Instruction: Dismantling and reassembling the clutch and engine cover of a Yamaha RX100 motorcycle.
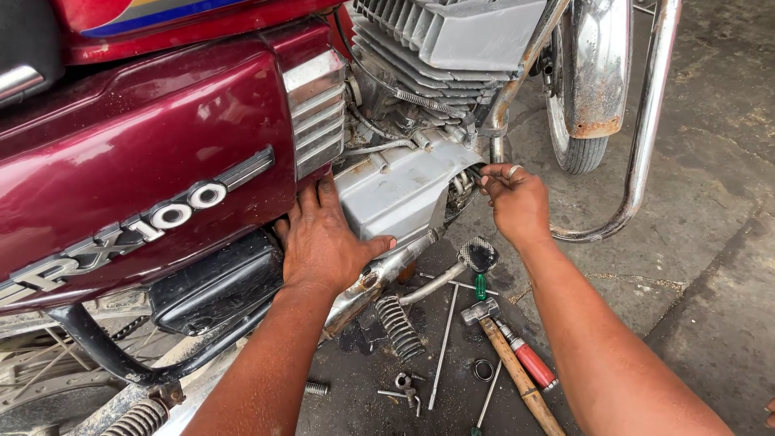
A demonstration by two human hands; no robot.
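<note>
Bracing: left hand (323, 242) lies flat, fingers spread, on the grey engine side cover (395, 198), gripping nothing.
Pinching: right hand (517, 202) has fingertips closed on a small dark part at the cover's front edge, by the frame tube (517, 77); can't tell what it is.
Risk: that bit could slip into the gap behind the cover.
Floor clutter: hammer (504, 355), red-handled screwdriver (529, 363), spring (400, 327) lie right under the kick lever (444, 274), easy to knock or lose small parts among.

A raised chrome emblem (137, 230) runs slantwise across the maroon side panel (121, 145).
</note>
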